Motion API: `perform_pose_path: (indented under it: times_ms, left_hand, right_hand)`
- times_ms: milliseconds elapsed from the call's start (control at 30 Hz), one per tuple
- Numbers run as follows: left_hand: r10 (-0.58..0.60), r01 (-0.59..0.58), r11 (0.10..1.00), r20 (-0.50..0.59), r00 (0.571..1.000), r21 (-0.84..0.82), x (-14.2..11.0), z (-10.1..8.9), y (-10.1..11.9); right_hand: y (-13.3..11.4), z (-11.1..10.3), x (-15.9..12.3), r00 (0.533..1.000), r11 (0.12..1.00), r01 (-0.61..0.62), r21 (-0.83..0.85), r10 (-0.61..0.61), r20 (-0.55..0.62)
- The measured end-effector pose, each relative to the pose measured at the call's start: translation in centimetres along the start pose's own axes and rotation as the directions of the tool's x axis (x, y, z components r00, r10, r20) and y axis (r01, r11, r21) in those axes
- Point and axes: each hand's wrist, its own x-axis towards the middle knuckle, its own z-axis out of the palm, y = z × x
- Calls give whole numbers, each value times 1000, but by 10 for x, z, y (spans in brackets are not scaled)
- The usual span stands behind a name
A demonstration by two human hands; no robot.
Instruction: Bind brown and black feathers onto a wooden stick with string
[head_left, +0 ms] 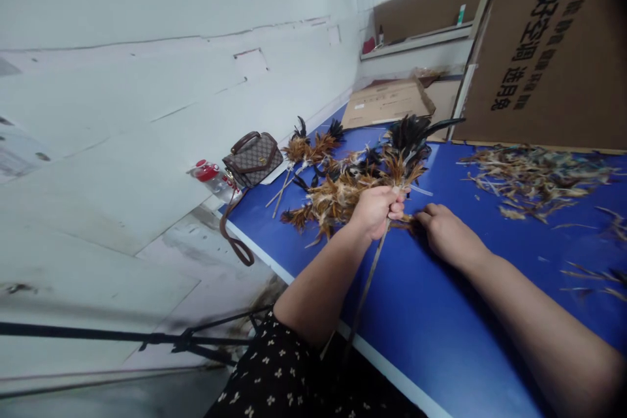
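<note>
My left hand (378, 210) is closed round the thin stick (371, 272) of a feather duster. Its head of brown and black feathers (402, 155) fans out above my fist, and the stick slants down past the table's edge. My right hand (451, 235) rests low over the blue table, just right of the left one. Its fingers are bent together at some brown feathers (404, 225); their tips are partly hidden, so what they pinch is unclear. Behind my left hand lies a heap of brown and pale feathers (337, 199).
More feather dusters (313, 147) on sticks lie near the wall. A patterned handbag (255, 160) and a plastic bottle with a red cap (210, 173) stand at the left edge. Loose feathers (543, 179) spread at right, before a large cardboard panel (548, 59). Flattened cardboard (385, 103) lies behind.
</note>
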Motion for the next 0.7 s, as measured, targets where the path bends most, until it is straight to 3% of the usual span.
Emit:
perform_pose_path:
  times_ms: [167, 267, 367, 500, 567, 700]
  left_hand:
    - [-12, 12, 1000, 52, 999, -15, -3, 1, -2]
    - [-2, 3, 1000, 52, 999, -9, -3, 0, -3]
    - [-3, 2, 1000, 50, 999, 15, -1, 0, -5]
    - [-22, 20, 1000, 90, 996, 20, -2, 3, -14]
    - [-25, 23, 1000, 133, 991, 17, -3, 4, -20]
    - [-29, 26, 1000, 237, 971, 18, -5, 5, -29]
  right_hand:
    - [14, -15, -7, 994, 995, -99, 24, 98, 51]
    - [34, -36, -14, 997, 947, -83, 312, 76, 34]
    - [42, -69, -23, 993, 675, -106, 730, 114, 39]
    - [22, -99, -26, 972, 359, -84, 929, 233, -2]
    - [7, -99, -22, 964, 280, -62, 958, 265, -15]
    - [-7, -81, -14, 923, 241, -38, 970, 381, -58]
